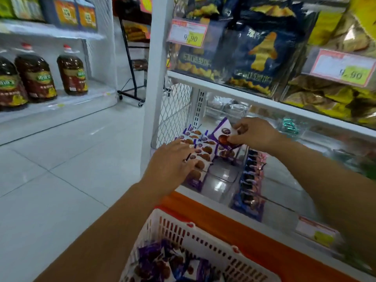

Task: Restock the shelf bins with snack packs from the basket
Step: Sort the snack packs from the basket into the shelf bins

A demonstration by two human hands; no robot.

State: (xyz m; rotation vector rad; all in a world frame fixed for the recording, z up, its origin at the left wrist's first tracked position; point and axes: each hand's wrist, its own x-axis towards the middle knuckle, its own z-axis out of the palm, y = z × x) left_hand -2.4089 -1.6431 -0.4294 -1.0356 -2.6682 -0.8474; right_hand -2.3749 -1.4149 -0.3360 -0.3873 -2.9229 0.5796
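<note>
Basket [205,239]: nearest, before the lower shelf [284,176]; loose packs [158,265] lie in it.
Bins: side by side on the lower shelf, behind the basket.
Left bin: row of packs [203,151] front to back; left hand [173,163] rests on it.
Middle bin [222,176]: right of that row; right hand [256,133] pinches a pack [220,135] above its rear.
Right bin: other packs [252,176] in a row.
Upper shelf [244,94]: above the bins; bags [256,58] on it.
Bottles [36,78]: on the far shelf, left, across the floor [61,159].
</note>
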